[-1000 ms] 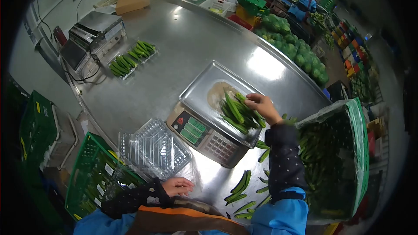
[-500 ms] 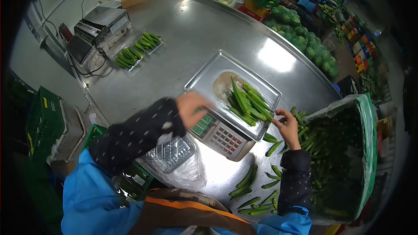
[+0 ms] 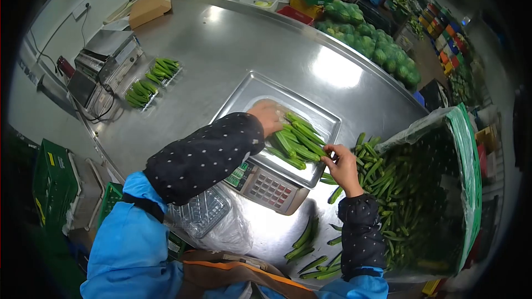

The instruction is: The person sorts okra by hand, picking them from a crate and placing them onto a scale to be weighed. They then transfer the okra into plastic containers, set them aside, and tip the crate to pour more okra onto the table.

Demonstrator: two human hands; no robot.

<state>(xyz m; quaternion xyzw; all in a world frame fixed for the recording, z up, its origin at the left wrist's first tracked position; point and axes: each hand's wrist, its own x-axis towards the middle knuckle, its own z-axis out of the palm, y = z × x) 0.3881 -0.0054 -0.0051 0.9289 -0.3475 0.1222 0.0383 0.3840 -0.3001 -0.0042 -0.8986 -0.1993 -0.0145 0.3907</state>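
Note:
A bunch of green okra lies on the metal pan of a weighing scale with a keypad. At the bunch's left end is my left hand, its fingers curled at the pods and partly hidden. My right hand pinches pod ends at the right side of the bunch between thumb and fingers. Loose okra lies on the steel table below the scale. More okra spills from a lined green crate at the right.
Clear plastic trays in a bag stand left of the scale. Two filled okra trays sit farther back, near a wrapping machine. A cardboard box is at the table's far left. Netted green produce is piled beyond the edge.
My left hand has moved from beside the scale's display up to the left end of the okra. My right hand stays at the right end. The view has shifted slightly.

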